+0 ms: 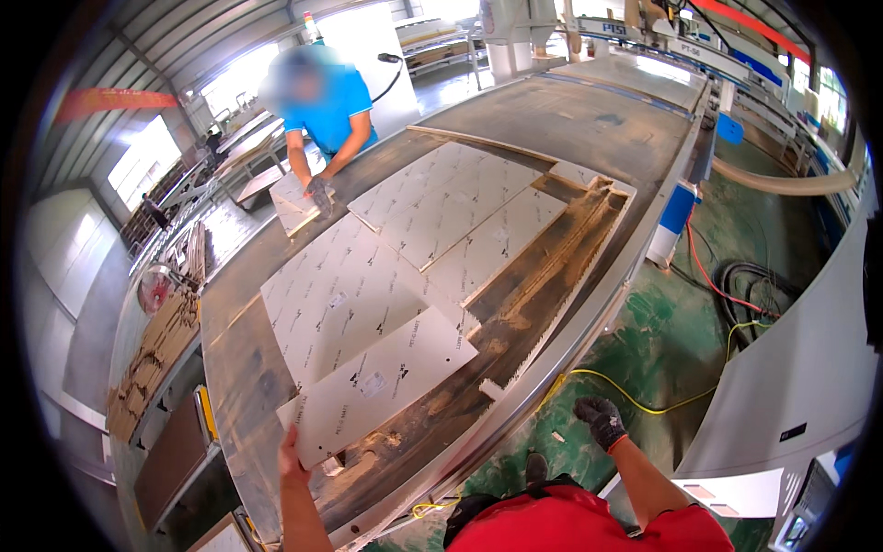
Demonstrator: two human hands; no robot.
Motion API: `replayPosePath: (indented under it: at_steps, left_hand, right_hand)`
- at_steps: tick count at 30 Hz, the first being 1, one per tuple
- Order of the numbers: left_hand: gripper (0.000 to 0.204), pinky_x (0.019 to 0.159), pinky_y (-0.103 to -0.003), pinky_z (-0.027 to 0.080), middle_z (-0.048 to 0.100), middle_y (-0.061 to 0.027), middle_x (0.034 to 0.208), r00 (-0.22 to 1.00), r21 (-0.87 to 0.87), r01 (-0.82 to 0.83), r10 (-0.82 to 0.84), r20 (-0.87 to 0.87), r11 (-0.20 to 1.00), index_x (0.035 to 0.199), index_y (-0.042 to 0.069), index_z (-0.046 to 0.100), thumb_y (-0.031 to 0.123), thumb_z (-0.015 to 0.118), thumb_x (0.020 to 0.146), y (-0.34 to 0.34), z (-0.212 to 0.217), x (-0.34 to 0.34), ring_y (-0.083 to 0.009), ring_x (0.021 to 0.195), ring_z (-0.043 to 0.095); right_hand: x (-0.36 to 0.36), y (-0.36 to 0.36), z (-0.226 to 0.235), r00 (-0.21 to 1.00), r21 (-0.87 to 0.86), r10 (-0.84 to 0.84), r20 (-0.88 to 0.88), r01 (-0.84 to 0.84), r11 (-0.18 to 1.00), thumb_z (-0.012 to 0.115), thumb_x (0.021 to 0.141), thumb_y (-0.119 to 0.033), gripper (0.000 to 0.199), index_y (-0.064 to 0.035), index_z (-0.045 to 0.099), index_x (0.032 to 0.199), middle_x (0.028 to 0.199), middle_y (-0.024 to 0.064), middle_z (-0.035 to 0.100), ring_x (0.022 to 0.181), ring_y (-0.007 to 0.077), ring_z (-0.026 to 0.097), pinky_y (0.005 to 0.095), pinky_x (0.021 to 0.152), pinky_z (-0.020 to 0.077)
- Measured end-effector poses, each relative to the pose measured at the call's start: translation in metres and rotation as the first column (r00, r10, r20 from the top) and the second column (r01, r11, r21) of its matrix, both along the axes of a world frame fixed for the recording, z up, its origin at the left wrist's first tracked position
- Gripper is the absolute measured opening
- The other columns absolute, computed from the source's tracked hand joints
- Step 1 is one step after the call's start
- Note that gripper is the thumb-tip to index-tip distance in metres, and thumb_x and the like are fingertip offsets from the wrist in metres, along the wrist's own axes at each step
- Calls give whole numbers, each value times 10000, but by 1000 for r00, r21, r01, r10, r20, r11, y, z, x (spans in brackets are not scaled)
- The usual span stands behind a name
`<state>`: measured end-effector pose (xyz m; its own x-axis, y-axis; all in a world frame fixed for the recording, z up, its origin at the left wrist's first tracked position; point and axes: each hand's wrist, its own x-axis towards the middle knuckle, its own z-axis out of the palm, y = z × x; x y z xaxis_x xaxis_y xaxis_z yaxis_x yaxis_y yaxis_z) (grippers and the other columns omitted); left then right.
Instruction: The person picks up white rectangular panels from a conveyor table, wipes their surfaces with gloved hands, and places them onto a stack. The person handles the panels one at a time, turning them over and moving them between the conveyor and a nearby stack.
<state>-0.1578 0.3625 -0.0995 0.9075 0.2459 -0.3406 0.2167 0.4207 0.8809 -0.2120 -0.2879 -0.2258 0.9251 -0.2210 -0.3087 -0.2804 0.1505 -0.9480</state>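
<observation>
My bare left hand [292,457] grips the near left corner of a white printed panel [391,385], thumb on its face and the other fingers partly hidden at its edge. That panel lies tilted across the near end of a larger white panel [336,304] on the machine table. My right hand [600,423], in a dark work glove, hangs over the green floor beyond the table's right edge. It holds nothing, and its fingers look loosely apart. More cut white panels [451,198] lie side by side farther up the table.
Across the table, a co-worker in a blue shirt [345,106] handles a small white panel [292,204] with gloved hands. Sawdust and offcut strips [543,276] line the table's right side. A yellow cable [635,405] and black hoses [754,290] lie on the floor at right.
</observation>
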Motion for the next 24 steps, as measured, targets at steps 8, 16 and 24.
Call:
replayPosePath:
  at_steps: [8,16,24]
  left_hand:
    - [333,618,-322,516,620,-75,906,965,969,-130,198,173,-211,1072,7,590,302,667,941,83,-28,8,-163,709,600]
    - [244,653,-294,498,600,-69,958,999,697,-11,-20,36,717,1094,27,562,234,600,971,-73,58,56,-143,755,600]
    - [367,834,-319,491,606,-94,1122,940,537,240,-332,80,808,1237,1,548,287,568,1008,-247,82,120,-169,961,604]
  right_hand:
    - [68,6,56,968,176,37,247,-83,981,624,981,-125,245,28,652,1170,1049,83,705,995,167,651,305,933,511]
    - [130,-24,101,966,87,-27,259,5,996,628,964,-133,266,30,648,1173,1047,77,703,974,156,653,289,900,522]
    - [337,-115,124,975,-716,103,196,70,694,612,942,-324,415,-31,637,1235,1213,131,683,1120,300,639,401,979,492]
